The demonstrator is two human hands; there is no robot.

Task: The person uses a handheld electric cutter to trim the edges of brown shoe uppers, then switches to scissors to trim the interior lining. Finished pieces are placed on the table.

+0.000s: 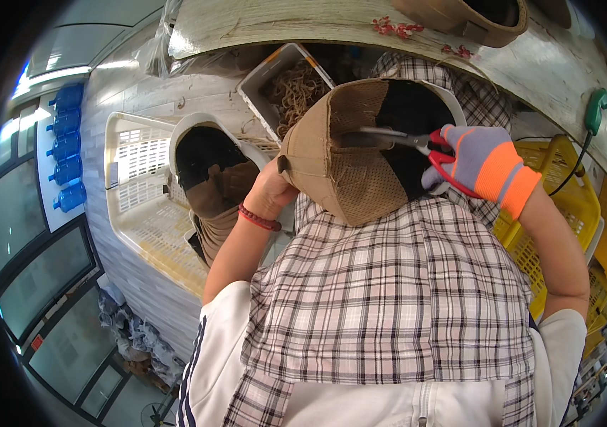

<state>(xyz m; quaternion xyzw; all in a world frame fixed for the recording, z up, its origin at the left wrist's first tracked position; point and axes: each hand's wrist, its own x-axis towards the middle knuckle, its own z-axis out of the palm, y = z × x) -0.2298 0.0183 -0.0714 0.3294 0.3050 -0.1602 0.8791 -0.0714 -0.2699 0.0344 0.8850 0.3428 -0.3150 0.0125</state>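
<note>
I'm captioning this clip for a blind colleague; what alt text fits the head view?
A bare left hand holds a tan mesh-backed cap upside down while the right hand, in a grey and orange glove, pokes red-handled scissors into it. Below lies a checked apron; to the left, a cream plastic crate holds more brown caps.

Worktable [545, 64]; tan cap [474, 18], red scraps [396, 28] atop.
</note>
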